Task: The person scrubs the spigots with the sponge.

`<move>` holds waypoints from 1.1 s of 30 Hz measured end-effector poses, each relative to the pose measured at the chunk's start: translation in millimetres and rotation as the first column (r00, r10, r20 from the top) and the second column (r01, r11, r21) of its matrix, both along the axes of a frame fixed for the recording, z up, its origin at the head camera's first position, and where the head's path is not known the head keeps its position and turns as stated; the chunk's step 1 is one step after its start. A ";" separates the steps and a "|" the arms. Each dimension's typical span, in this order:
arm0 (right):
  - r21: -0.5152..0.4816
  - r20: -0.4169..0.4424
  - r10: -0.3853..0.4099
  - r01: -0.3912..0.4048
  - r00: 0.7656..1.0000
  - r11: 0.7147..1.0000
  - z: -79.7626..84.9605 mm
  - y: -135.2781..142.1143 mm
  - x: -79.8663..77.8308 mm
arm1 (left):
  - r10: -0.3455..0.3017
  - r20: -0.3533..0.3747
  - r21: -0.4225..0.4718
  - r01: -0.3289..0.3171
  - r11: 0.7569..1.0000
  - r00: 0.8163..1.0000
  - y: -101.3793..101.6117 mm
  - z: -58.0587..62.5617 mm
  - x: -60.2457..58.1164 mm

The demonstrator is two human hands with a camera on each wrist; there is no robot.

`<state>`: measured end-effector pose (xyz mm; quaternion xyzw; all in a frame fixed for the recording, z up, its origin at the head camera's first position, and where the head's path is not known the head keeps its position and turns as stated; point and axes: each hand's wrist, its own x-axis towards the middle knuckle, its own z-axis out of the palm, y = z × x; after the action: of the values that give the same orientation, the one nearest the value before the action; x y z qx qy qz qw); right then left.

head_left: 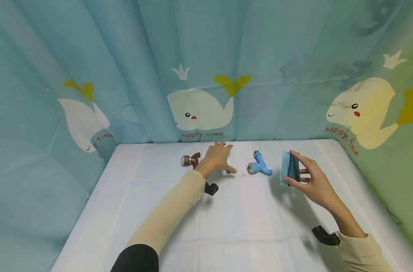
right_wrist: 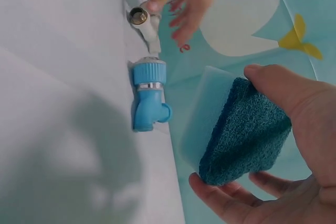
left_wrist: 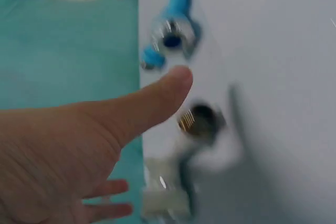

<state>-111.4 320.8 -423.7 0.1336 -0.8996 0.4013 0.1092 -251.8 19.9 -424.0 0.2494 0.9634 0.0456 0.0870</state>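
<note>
My right hand [head_left: 316,185] holds a two-layer scrubbing sponge [right_wrist: 247,135] between thumb and fingers, above the table's right part. One layer is pale blue, the other dark teal and rough. My left hand [head_left: 216,158] is spread over a white faucet [right_wrist: 151,34], largely hidden under it in the head view. In the left wrist view the thumb [left_wrist: 157,98] points across, close to the faucet's brass-lined opening. A blue faucet [head_left: 260,166] lies between the hands, and a brown faucet [head_left: 190,160] lies left of the left hand.
The faucets lie near the back edge of a white-covered table [head_left: 240,226]. A blue-green curtain [head_left: 138,94] with whale prints hangs right behind and at the sides. Black wrist-camera mounts [head_left: 325,236] stick out from both forearms.
</note>
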 end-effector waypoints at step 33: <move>-0.037 -0.099 0.194 -0.198 0.976 0.979 12.6 -68.0 -5.6 | -0.351 0.419 0.885 -0.291 0.362 0.837 -70.4 18.5 51.2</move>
<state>-117.0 252.8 -411.1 0.2379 -0.8662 0.4242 0.1149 -200.6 -50.6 -405.5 0.2480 0.6910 0.6483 0.2019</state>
